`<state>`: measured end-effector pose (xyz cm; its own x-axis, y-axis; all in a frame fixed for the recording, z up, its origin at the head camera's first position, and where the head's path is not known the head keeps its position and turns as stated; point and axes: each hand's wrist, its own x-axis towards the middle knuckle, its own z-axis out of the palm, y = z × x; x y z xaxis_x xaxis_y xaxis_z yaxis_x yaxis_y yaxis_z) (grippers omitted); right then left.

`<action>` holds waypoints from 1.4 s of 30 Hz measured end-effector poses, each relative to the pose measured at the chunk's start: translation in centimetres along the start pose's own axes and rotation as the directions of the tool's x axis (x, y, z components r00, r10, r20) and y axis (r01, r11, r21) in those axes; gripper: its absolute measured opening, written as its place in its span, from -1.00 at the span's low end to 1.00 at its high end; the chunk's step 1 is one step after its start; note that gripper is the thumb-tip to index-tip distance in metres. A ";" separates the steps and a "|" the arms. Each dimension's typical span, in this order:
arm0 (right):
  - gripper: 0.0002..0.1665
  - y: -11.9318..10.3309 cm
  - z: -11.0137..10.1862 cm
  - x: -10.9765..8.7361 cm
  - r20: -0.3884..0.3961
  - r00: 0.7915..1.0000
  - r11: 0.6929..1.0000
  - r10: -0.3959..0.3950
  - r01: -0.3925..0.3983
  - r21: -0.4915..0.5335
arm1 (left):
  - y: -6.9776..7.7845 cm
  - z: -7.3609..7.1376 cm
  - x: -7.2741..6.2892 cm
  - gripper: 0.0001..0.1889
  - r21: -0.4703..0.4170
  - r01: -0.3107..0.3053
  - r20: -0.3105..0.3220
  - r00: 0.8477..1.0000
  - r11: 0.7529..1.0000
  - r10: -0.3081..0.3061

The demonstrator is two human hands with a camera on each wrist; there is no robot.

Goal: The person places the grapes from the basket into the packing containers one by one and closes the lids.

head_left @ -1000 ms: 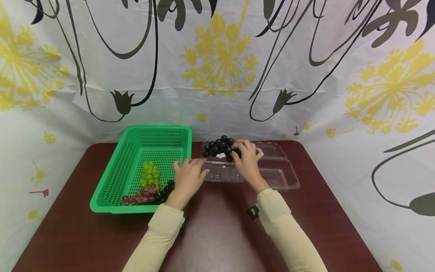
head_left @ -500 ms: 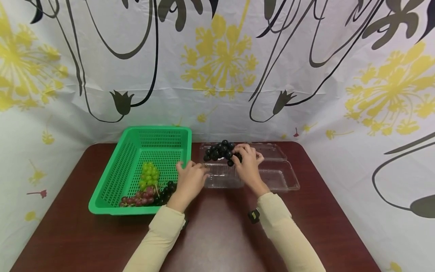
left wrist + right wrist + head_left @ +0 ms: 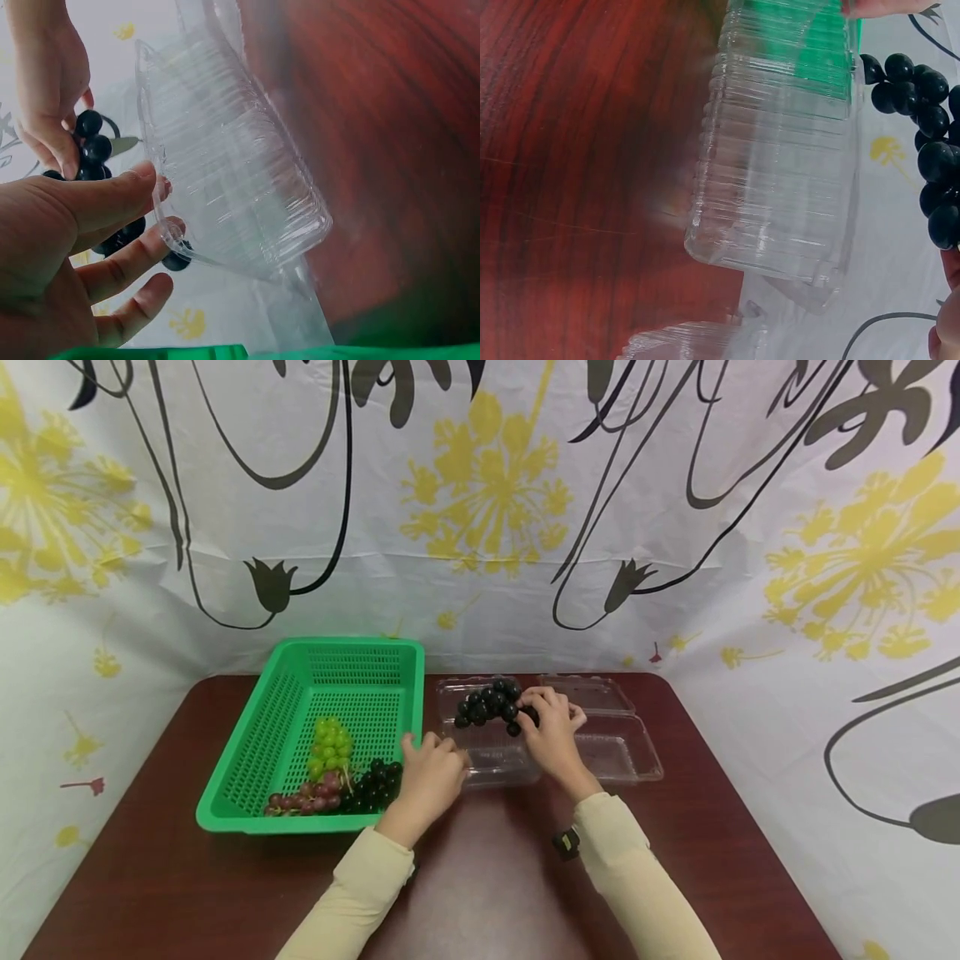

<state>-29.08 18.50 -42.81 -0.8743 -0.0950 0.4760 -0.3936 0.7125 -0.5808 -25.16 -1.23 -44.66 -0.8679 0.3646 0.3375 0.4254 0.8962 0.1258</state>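
"Head view. Right hand?"

"My right hand [image 3: 551, 727] pinches a bunch of black grapes [image 3: 487, 703] at its right end. Bunch is held over the left clear plastic clamshell [image 3: 491, 764]; touching or not, can't tell."

"Left hand?"

"My left hand [image 3: 431, 781] is at that clamshell's left side, fingertips partly hidden here."

"Around them?"

"Right clear plastic clamshell [image 3: 615, 756], just beside the left one. Green plastic basket [image 3: 300, 825] on the left of the reddish-brown table [image 3: 480, 877]. Near end of basket: green grapes [image 3: 330, 745], red grapes [image 3: 318, 792], more black grapes [image 3: 378, 785]."

"Left wrist view?"

"Thumb and fingers of my left hand pinch the left clamshell's rim near a corner, lowest finger spread away. Held bunch partly behind my fingers, my right hand gripping it beyond. Green strip along the bottom."

"Right wrist view?"

"Left clamshell's ribbed side mid-view, green showing through up top, my left fingers at its upper corner. Held bunch at the right edge; my right fingers just below it, mostly cut off, so grip unclear from here."
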 end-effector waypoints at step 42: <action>-0.86 3.3 3.7 -0.7 0.180 0.983 0.960 0.042 0.010 -0.279 | 0.1 1.4 -1.2 -0.91 0.114 -0.096 0.086 0.993 0.989 0.087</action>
<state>-30.79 18.34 -47.45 -0.9268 -0.1887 0.3248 -0.3079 0.8770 -0.3690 -24.42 -1.27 -46.36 -0.8467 0.4612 0.2653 0.4748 0.8800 -0.0144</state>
